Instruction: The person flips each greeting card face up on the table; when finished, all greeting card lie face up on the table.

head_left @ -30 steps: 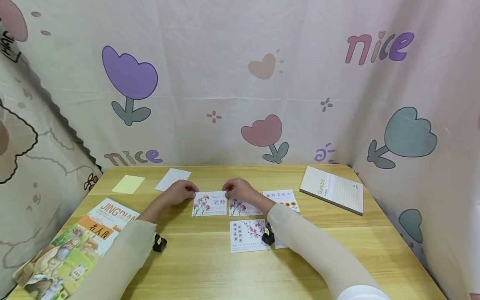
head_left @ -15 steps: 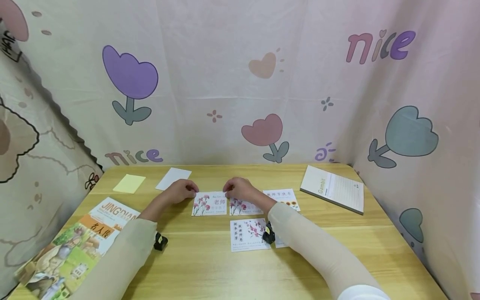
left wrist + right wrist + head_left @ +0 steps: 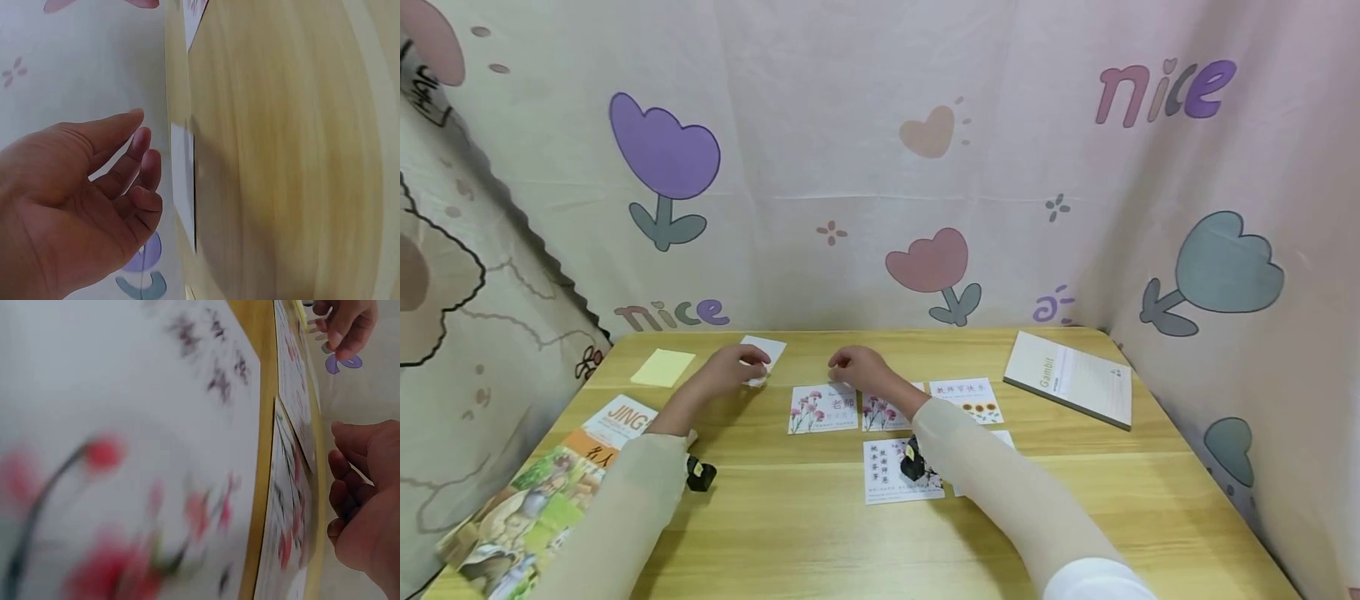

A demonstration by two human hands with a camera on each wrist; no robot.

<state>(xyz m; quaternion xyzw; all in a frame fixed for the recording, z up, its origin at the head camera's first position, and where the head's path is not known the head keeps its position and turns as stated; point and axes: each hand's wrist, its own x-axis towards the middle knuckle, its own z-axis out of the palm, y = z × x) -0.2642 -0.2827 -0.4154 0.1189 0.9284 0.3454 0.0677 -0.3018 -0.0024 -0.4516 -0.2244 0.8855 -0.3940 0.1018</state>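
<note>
My left hand [image 3: 724, 375] hovers beside and partly in front of a white card [image 3: 771, 350] at the table's back left; its loosely bent fingers hold nothing. In the left wrist view, this hand [image 3: 94, 194] is apart from the white card [image 3: 182, 169]. My right hand [image 3: 861, 372] hangs with bent fingers over the upper edges of a carnation greeting card [image 3: 823, 408] and a second carnation card [image 3: 880, 414], part of which its arm covers. A sunflower card [image 3: 966, 400] lies to their right. Below lies a blossom card [image 3: 883, 479]; another card [image 3: 1004, 439] is mostly hidden by the right sleeve.
A yellow sticky-note pad [image 3: 662, 367] lies at the back left, above a picture-covered book [image 3: 523, 517] partly under the left sleeve. At the back right is a notebook [image 3: 1067, 379]. A patterned curtain [image 3: 820, 167] hangs behind the wooden table [image 3: 790, 533].
My left hand has left the carnation card's corner and moved left to the white card. My right hand has lifted off the card's other corner and shifted slightly left and back.
</note>
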